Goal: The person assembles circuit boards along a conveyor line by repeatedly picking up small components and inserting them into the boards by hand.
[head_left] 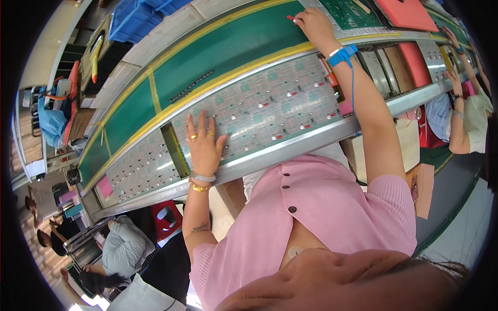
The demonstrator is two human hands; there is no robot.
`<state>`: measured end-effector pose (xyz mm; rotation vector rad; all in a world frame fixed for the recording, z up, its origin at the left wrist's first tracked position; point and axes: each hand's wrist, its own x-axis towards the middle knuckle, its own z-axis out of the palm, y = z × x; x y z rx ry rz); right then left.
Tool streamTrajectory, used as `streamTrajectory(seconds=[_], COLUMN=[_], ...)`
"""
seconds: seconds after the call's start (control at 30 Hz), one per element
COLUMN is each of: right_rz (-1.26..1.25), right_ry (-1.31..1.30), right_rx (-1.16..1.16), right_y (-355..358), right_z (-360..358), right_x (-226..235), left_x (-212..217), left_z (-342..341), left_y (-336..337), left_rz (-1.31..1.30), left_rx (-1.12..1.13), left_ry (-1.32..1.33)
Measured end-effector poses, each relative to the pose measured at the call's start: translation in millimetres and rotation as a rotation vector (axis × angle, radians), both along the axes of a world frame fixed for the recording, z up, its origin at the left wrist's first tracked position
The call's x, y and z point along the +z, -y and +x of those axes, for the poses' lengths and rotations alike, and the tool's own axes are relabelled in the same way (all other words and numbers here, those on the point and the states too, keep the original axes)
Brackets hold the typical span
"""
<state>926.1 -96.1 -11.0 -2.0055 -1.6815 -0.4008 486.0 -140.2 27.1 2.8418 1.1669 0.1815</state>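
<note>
My left hand (205, 147) lies flat with its fingers spread on the left end of a large circuit board panel (249, 116). Small black, white and red parts stand in rows across that panel, which sits between the rails of the line. Stretched over the far side, my right hand (315, 28) is closed in a pinch on a small red part (291, 18), above the green bench surface. A blue wrist strap (343, 55) with a cord goes round my right wrist. The part's exact kind is too small to tell.
A second board panel (142, 166) lies to the left, past a gap. A dark strip of parts (192, 85) rests on the green mat. Blue bins (137, 20) stand at the far left, a red tray (407, 14) at the far right. Other people work along both sides.
</note>
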Motion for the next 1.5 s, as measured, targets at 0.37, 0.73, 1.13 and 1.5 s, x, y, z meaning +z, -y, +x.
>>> streamTrajectory(seconds=[0.37,0.73,1.13,1.5], right_rz=[-0.160,-0.169,0.037,-0.166], right_ry=[0.023,0.086,-0.524,-0.858], right_rx=[-0.040,-0.054,0.313,0.213], right_y=[2.4,15.6,66.0,83.9], right_z=[-28.5,-29.7,-73.4,-89.6], right_x=[19.1,12.1,49.7,40.0], left_x=[20.7,4.8,28.3,8.6], left_z=[69.2,86.7,107.9,139.9], left_y=[-67.5,-122.4,-72.9,-67.4], left_rz=[0.129,0.321,0.041,-0.022], left_rx=[-0.122,-0.009,-0.569,-0.876], left_ry=[0.348,0.176,0.404,0.304])
